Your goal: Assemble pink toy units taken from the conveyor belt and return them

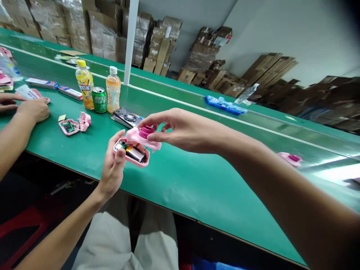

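Observation:
My left hand [114, 168] grips the lower pink shell half [132, 154] of a small toy, open side up, showing a green circuit board and a silver battery. My right hand [180, 129] pinches the upper pink shell half [142, 137], which carries a magenta round part [146, 131], and holds it tilted just above the lower half. Both hands hover over the green table [182, 180] near its front edge.
Another opened pink toy [73, 125] lies to the left, by a co-worker's hands [30, 108]. Two drink bottles [84, 89] and a green can [99, 99] stand behind, beside a black device [127, 117]. A blue toy [225, 105] and another pink part [291, 159] lie further right. Cardboard boxes line the back.

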`<state>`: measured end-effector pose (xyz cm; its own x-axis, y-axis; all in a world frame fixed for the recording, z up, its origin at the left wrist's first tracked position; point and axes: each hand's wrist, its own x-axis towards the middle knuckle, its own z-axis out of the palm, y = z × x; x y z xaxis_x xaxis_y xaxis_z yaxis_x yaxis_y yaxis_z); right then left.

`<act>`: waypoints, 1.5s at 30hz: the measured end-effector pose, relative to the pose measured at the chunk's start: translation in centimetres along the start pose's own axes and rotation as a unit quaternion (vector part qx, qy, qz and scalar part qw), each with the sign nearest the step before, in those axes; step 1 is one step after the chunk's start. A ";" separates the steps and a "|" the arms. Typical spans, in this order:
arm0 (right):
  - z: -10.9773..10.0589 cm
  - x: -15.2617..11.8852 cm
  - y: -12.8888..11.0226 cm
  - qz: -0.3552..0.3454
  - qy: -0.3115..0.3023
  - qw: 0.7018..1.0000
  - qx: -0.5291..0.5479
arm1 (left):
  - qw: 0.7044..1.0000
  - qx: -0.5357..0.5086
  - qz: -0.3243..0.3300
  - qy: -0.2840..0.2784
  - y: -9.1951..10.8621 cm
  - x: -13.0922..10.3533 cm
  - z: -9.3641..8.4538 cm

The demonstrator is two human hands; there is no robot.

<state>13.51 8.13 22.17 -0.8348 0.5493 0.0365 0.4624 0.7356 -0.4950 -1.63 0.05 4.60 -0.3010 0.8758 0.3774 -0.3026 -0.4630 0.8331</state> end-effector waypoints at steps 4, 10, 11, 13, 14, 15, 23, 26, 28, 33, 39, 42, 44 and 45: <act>-0.8 -0.1 -0.8 -0.004 0.006 0.999 0.040 | 0.995 -0.077 -0.050 -0.030 1.3 1.3 2.0; 1.2 -0.9 -0.2 0.047 0.195 0.979 -0.036 | 0.991 -0.122 -0.055 0.014 1.2 2.5 3.7; 2.4 -1.6 -0.1 0.072 0.267 0.958 -0.073 | 0.989 -0.130 -0.051 0.040 1.0 2.6 4.0; 5.3 -3.2 0.3 0.103 0.361 0.920 -0.112 | 0.985 -0.138 -0.056 0.083 0.4 2.6 4.6; 6.8 -3.9 0.7 0.107 0.378 0.913 -0.110 | 0.984 -0.139 -0.061 0.096 0.0 2.6 4.9; 8.1 -4.5 1.0 0.106 0.383 0.913 -0.093 | 0.983 -0.139 -0.066 0.104 -0.3 2.4 5.2; 12.5 -4.4 3.4 0.165 0.412 0.876 0.190 | 0.985 -0.135 -0.086 0.072 -2.8 1.4 6.9; 13.8 -4.2 4.0 0.145 0.437 0.844 0.274 | 0.982 -0.140 -0.084 0.095 -3.6 1.3 7.7; 14.9 -4.1 4.3 0.138 0.451 0.825 0.311 | 0.978 -0.152 -0.084 0.115 -4.1 1.2 8.2; 17.0 -4.1 5.3 0.164 0.513 0.797 0.274 | 0.971 -0.166 -0.072 0.153 -5.2 0.8 9.2; 17.7 -5.4 5.8 0.167 0.520 0.794 0.267 | 0.978 -0.144 -0.079 0.127 -5.5 0.6 9.1; 17.7 -6.2 5.8 0.176 0.569 0.733 0.329 | 0.969 -0.188 -0.103 0.121 -5.0 0.6 8.8; 17.1 -6.5 5.9 0.180 0.554 0.738 0.340 | 0.965 -0.203 -0.124 0.110 -4.6 0.6 8.5; 16.7 -6.6 5.9 0.180 0.523 0.759 0.344 | 0.964 -0.205 -0.133 0.103 -4.5 0.5 8.4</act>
<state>16.81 2.21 4.49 0.1687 0.9443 0.2826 0.0395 0.2800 -0.9592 7.15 3.72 4.45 -0.3242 0.9447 0.0487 -0.7139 -0.2781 0.6427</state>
